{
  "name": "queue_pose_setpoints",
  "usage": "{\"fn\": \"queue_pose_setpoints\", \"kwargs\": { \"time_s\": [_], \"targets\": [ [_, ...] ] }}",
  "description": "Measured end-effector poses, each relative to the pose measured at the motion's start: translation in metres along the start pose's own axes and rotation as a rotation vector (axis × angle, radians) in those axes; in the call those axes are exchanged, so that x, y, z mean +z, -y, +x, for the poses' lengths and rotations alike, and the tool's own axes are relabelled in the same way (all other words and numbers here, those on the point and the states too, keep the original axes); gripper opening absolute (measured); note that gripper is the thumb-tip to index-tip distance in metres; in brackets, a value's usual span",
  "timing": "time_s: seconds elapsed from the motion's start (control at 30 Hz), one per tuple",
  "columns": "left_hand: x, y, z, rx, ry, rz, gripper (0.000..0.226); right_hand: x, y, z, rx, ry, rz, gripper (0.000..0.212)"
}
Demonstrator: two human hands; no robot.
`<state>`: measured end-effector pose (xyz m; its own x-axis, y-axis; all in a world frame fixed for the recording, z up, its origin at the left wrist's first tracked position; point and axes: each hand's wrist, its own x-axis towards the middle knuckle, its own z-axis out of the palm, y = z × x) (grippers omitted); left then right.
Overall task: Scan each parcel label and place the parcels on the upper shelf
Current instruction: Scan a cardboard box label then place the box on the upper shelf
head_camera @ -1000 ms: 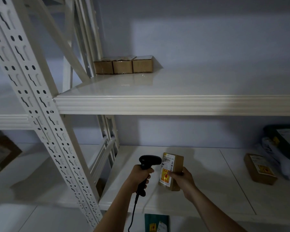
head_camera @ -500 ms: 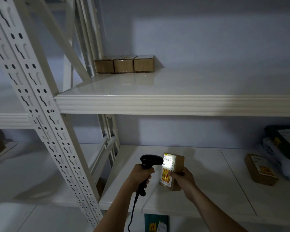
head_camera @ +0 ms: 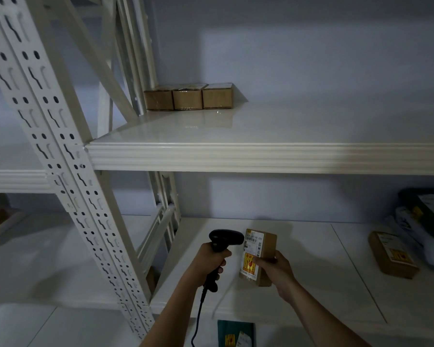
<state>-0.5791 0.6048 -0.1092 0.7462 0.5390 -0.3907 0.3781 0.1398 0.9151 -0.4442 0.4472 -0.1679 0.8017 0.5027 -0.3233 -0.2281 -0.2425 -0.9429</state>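
Observation:
My right hand [head_camera: 276,270] grips a small brown parcel [head_camera: 263,251] upright over the lower shelf [head_camera: 311,284], its white and yellow label turned left. My left hand [head_camera: 208,261] holds a black corded barcode scanner [head_camera: 223,240] by the handle, its head pointing at the label from close by. Three brown parcels [head_camera: 188,99] stand side by side at the back left of the upper shelf [head_camera: 261,156].
Another labelled brown parcel [head_camera: 392,255] lies on the lower shelf to the right, beside dark and grey bagged parcels [head_camera: 426,214]. A green packet [head_camera: 236,334] shows below the shelf. The perforated white upright [head_camera: 60,171] stands at left.
The bright scanner light on the label half a second ago has gone out. Hands, scanner and parcel have hardly moved.

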Motion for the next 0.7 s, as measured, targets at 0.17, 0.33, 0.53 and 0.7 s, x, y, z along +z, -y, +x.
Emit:
{"fn": "queue_pose_setpoints", "kwargs": {
  "time_s": [0.17,0.33,0.53,0.7],
  "targets": [
    [-0.0036,-0.0034,-0.0025,0.001,0.002,0.015,0.017,-0.0004,0.0015,0.0012,-0.007,-0.003,0.005,0.049],
    [-0.005,-0.0039,-0.0041,0.004,0.015,0.025,0.009,0.0013,0.0014,-0.0003,-0.008,-0.001,0.019,0.051],
    [-0.0064,-0.0008,-0.003,0.001,0.014,0.026,0.009,0.0033,0.0002,0.0002,-0.009,-0.008,0.011,0.047],
    [-0.0068,0.0003,-0.0016,0.002,0.018,0.019,0.008,0.004,0.0002,-0.0014,-0.007,-0.006,0.012,0.047]
  ]
}}
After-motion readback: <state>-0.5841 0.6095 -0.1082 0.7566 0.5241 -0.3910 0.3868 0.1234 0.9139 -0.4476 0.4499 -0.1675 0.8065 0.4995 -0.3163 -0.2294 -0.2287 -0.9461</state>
